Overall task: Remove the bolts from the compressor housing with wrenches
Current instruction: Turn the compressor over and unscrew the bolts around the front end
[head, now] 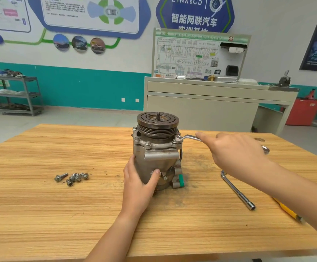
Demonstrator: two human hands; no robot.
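Observation:
A grey metal compressor (156, 152) stands upright on the wooden table (59, 214), its grooved pulley on top. My left hand (140, 183) grips the lower housing from the left, thumb across the front. A ring wrench (189, 138) sits on a bolt at the upper right flange, and my right hand (235, 154) holds its handle with the index finger laid along the shaft. The wrench's far end (266, 149) pokes out past my hand. Bolts (147, 143) still stand in the flange. Several removed bolts (72, 178) lie to the left.
A chrome L-shaped socket wrench (237, 190) lies on the table to the right of the compressor, partly under my right forearm. A yellow-handled tool (288, 210) lies near the right edge. Beyond the table stand a beige training bench (210, 103) and a metal shelf cart (13, 95).

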